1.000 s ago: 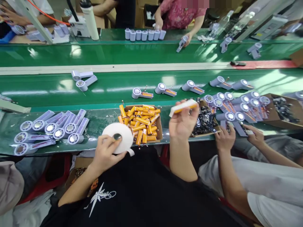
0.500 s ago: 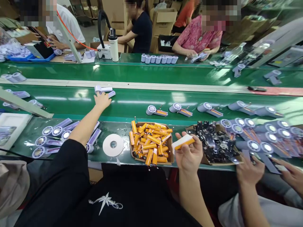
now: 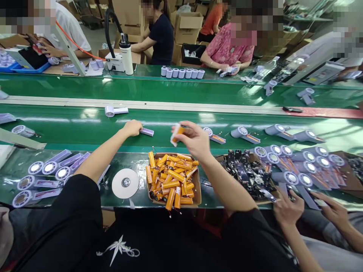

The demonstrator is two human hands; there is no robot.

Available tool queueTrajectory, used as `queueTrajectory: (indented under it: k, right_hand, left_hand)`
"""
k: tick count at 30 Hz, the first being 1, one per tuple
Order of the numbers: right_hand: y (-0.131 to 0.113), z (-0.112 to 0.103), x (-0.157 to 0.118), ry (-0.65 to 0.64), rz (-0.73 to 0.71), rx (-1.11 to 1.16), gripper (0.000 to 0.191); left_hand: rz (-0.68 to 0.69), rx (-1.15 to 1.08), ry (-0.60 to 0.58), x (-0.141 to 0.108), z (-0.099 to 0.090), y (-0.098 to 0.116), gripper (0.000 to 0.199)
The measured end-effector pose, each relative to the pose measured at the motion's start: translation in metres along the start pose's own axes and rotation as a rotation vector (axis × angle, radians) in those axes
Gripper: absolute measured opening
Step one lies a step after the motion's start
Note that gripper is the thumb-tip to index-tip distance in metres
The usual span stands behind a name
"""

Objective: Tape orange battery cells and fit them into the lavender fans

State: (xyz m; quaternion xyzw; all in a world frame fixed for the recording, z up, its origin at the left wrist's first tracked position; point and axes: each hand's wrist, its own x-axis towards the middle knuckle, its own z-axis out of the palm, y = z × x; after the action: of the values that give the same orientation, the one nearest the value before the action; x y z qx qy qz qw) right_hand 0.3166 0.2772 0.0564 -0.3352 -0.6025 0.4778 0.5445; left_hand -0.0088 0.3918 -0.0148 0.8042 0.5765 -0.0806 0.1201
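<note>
Take the box of cells (image 3: 197,197) as your clock's centre, with twelve pointing away from you. Your left hand (image 3: 132,128) is at eleven o'clock over the belt (image 3: 159,121), fingers closed round a fan (image 3: 146,132); only its handle shows, pointing to your right. Half a second ago that hand was reaching onto a pair of fans; now you have brought this one to the right and nearer to you, while the other fan (image 3: 121,110) lies alone beyond your hand. You can't tell here whether the held fan touches the belt.

Your right hand (image 3: 197,141) is at one o'clock, pinching a single cell (image 3: 179,132) between thumb and fingers, white tape along its side. It was palm-up near the box's right edge; now it has gone forward and left, so the cell stands tilted at twelve o'clock, near the fan but apart from it.

The tape roll (image 3: 117,184), in your left hand a second ago, lies flat at nine o'clock, its loose end hanging toward you. The box of black parts (image 3: 273,187) sits at three o'clock, a co-worker's hands (image 3: 289,207) just past it.
</note>
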Motion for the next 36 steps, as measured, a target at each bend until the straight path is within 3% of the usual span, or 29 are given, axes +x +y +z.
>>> queueTrajectory:
  k: [2,5,8,11,21,29,36]
  right_hand:
    - [0.025,0.023,0.038,-0.162,0.033,-0.145,0.048]
    - [0.064,0.054,0.080,-0.346,0.052,-0.580,0.049]
    - [0.091,0.073,0.103,-0.464,0.047,-0.898,0.052]
    - [0.103,0.081,0.108,-0.536,0.043,-0.998,0.045]
    - [0.110,0.066,0.098,-0.706,0.071,-1.317,0.039]
    - [0.111,0.067,0.105,-0.875,0.037,-1.422,0.051]
    - [0.088,0.070,0.111,-0.929,0.046,-1.409,0.043]
  left_hand:
    - [0.008,-0.039,-0.025,0.003,-0.007,-0.004,0.017]
    - [0.000,-0.102,-0.022,0.003,-0.014,-0.007,0.020]
    - [-0.043,-0.141,0.042,0.003,-0.012,-0.005,0.025]
    - [-0.085,-0.167,0.103,0.006,-0.005,0.000,0.025]
    - [-0.156,-0.263,0.180,0.016,0.005,0.019,0.025]
    - [-0.173,-0.339,0.210,0.021,0.012,0.028,0.021]
    - [-0.190,-0.360,0.261,0.018,-0.008,0.053,0.021]
